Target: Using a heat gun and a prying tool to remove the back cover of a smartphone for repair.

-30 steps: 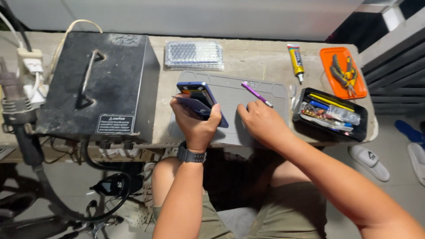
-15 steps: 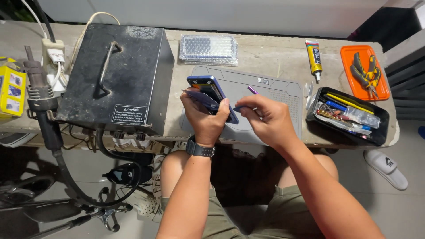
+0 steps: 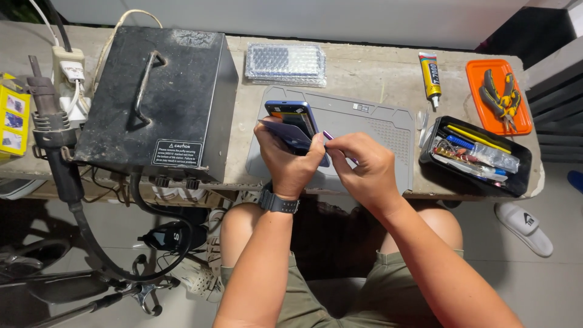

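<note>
Prying phone [image 3: 293, 118] apart above grey mat [image 3: 376, 121] on surface: left hand [image 3: 290, 161] grips phone, back cover partly lifted; right hand [image 3: 363, 167] pinches purple pick [image 3: 328, 135] at seam. Cover not yet off.

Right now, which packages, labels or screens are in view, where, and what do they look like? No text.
White rectangular warning label: front lower edge of the black metal box.
Yellow cardboard package: far left edge, small pictures on it.
Clear bubble-wrap packet: behind the grey mat.
Yellow-and-black glue tube: right of the mat.
Blue smartphone: in the left hand, right hand beside it; screen facing not clear.
</note>
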